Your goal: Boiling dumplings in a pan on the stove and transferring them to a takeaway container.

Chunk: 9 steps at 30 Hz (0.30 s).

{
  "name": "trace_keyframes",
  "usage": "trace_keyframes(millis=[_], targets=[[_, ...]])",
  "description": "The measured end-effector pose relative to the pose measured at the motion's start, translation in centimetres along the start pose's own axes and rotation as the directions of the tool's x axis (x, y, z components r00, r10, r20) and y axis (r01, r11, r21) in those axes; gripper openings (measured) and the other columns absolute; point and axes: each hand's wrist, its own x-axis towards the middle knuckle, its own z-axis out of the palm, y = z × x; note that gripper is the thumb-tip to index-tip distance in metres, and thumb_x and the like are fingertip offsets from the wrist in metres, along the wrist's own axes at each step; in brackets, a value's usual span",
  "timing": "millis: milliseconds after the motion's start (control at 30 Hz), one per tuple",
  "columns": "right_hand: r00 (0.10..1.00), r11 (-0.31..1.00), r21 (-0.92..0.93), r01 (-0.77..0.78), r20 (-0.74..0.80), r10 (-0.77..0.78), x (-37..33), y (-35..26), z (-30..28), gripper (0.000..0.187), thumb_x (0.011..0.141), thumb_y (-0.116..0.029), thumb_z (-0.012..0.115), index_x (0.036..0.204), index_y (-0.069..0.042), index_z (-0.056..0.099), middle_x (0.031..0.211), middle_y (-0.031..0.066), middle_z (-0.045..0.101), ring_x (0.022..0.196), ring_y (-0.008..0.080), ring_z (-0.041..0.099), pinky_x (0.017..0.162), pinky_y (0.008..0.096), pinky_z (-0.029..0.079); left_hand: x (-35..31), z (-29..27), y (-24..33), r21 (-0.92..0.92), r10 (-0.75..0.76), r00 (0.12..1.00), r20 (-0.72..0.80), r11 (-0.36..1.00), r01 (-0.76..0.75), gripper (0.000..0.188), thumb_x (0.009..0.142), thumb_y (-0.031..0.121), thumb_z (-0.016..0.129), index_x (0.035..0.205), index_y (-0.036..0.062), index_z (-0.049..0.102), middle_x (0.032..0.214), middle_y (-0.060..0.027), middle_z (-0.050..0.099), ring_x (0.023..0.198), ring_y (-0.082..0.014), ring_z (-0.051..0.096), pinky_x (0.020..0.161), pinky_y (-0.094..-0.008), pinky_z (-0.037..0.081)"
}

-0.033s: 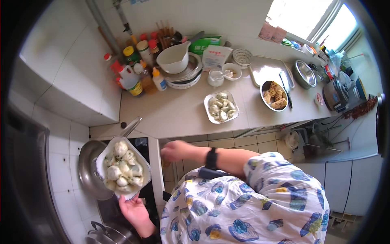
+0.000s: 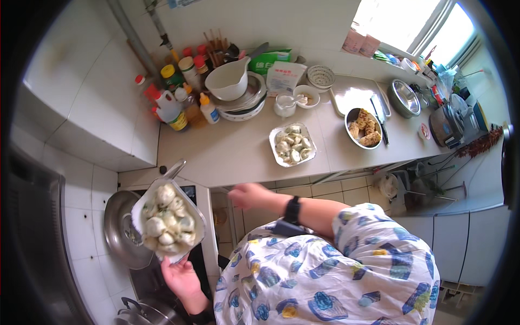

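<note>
My left hand (image 2: 183, 279) grips the near edge of a white square dish (image 2: 201, 227) full of dumplings (image 2: 169, 222). The dish is held up over the stove side, partly covering a steel frying pan (image 2: 119, 216); bits of green lie in the pan. My right hand (image 2: 249, 195) hovers in front of the counter edge, to the right of the dish and apart from it. Its fingers are blurred and partly turned away, with no object visible in them. A second square dish (image 2: 274, 153) of dumplings (image 2: 293, 145) stands on the counter.
On the counter (image 2: 216, 154) are several bottles (image 2: 172, 115), a white handled bowl (image 2: 225, 86) on stacked dishes, a bowl (image 2: 348, 122) of browned food and a knife (image 2: 381, 116). A steel pot (image 2: 149, 313) sits at the lower left. The window is at the upper right.
My left hand and the dish of dumplings have shifted slightly to the right, uncovering more of the pan. My right hand has moved right, away from the dish. The view has shifted a little.
</note>
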Motion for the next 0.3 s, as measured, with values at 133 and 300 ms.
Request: trace_keyframes(millis=[133, 300], targets=[[0.814, 0.893, 0.448, 0.043, -0.534, 0.229, -4.1, 10.9, -14.0, 0.027, 0.096, -0.03, 0.056, 0.097, -0.003, 0.057, 0.072, 0.0032, 0.059, 0.062, 0.0128, 0.061, 0.053, 0.0291, 0.053, 3.2, 4.2, -6.7, -0.033, -0.185, 0.98, 0.069, 0.982, 0.187, 0.035, 0.094, 0.018, 0.054, 0.128, 0.0119, 0.052, 0.112, -0.0056, 0.066, 0.087, -0.025, 0.069, 0.054, -0.0226, 0.046], [0.707, 0.88, 0.473, 0.055, -0.64, 0.3, -5.4, 16.8, -22.2, 0.046, 0.096, -0.034, 0.058, 0.123, -0.003, 0.039, 0.086, 0.0073, 0.059, 0.064, 0.0142, 0.062, 0.052, 0.0265, 0.053, 8.6, 6.8, -16.9, 0.003, -0.33, 0.912, 0.242, 0.941, 0.339, 0.05, 0.094, 0.017, 0.056, 0.141, 0.0185, 0.04, 0.124, -0.0061, 0.06, 0.096, -0.0298, 0.067, 0.06, -0.0266, 0.045]])
